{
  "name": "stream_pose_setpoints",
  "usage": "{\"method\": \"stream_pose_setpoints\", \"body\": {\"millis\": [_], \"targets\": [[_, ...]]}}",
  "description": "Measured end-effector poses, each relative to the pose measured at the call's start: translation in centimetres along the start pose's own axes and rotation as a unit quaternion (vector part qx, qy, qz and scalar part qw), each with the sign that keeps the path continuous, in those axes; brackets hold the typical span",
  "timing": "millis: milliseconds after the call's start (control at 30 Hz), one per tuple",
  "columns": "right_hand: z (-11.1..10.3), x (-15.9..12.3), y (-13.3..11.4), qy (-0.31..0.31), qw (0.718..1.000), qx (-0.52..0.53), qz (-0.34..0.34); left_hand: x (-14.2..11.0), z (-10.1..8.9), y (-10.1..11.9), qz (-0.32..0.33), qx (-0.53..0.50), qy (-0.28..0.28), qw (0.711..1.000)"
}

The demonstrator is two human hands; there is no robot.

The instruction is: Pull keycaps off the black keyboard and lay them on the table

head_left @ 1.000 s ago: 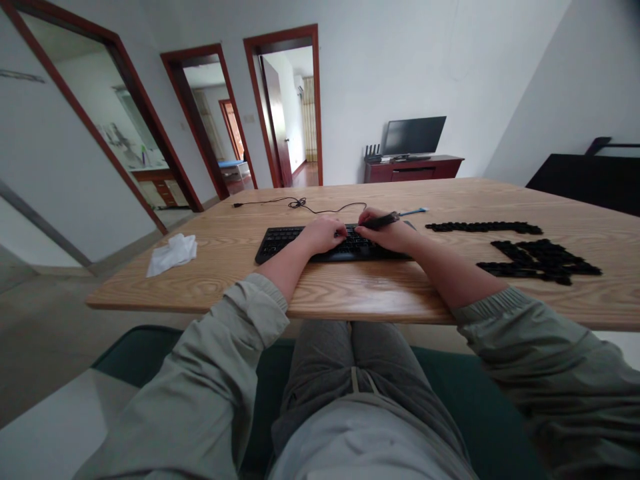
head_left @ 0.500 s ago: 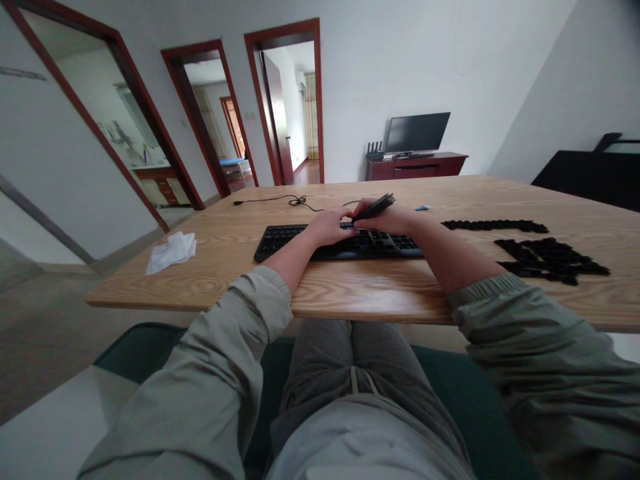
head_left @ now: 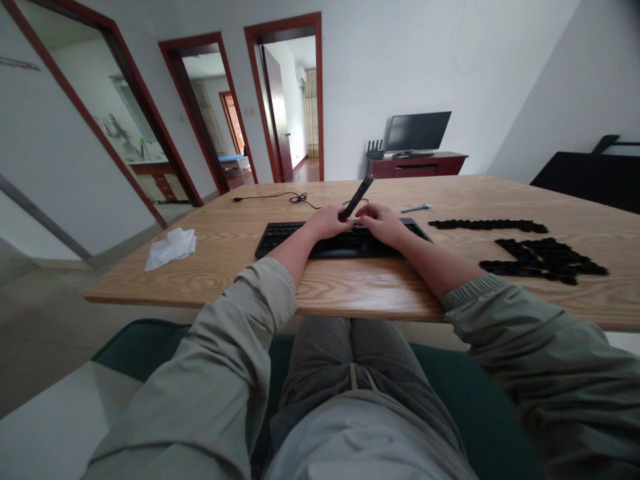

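A black keyboard (head_left: 350,250) lies near the front edge of the wooden table, partly covered by my hands. My left hand (head_left: 329,222) is closed around a slim black tool (head_left: 358,198), which sticks up and leans to the right; its exact kind cannot be made out. Close beside it, my right hand (head_left: 381,223) rests over the middle of the keyboard with bent fingers drawn together. Whatever its fingertips hold is hidden or too small to name. Right of the keyboard lie a row of small black pieces (head_left: 487,225) and a cluster of similar pieces (head_left: 550,259), like keycaps.
A small blue-and-white brush-like item (head_left: 416,209) lies behind my right hand. A black cable (head_left: 299,198) with a plug runs along the table's far side. Crumpled white tissue (head_left: 171,249) sits at the left. Across the room, a monitor (head_left: 418,132) stands on a cabinet.
The black tool has passed from my right hand to my left and now stands more upright. My right hand has shifted slightly down, and more of the blue-and-white item shows.
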State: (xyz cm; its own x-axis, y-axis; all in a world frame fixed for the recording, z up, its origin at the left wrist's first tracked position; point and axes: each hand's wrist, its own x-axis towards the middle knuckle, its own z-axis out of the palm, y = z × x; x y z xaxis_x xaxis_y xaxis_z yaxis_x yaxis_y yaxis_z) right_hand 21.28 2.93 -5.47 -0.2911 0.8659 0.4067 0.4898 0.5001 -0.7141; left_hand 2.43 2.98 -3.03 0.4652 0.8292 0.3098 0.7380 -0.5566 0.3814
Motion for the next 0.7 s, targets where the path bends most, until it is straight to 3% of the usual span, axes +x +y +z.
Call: {"method": "stream_pose_setpoints", "body": {"millis": [167, 433, 700], "targets": [[0.03, -0.55, -0.1, -0.051, 0.992, -0.114, -0.022, -0.21, 0.36, 0.36, -0.028, 0.043, 0.022, 0.998], [0.11, -1.08, -0.41, -0.1, 0.971, -0.185, -0.118, -0.74, 0.55, 0.79, -0.082, 0.106, 0.054, 0.99], [0.64, -0.68, 0.44, -0.11, 0.964, -0.22, -0.098, -0.85, 0.89, 0.77, -0.093, 0.143, 0.072, 0.983]]}}
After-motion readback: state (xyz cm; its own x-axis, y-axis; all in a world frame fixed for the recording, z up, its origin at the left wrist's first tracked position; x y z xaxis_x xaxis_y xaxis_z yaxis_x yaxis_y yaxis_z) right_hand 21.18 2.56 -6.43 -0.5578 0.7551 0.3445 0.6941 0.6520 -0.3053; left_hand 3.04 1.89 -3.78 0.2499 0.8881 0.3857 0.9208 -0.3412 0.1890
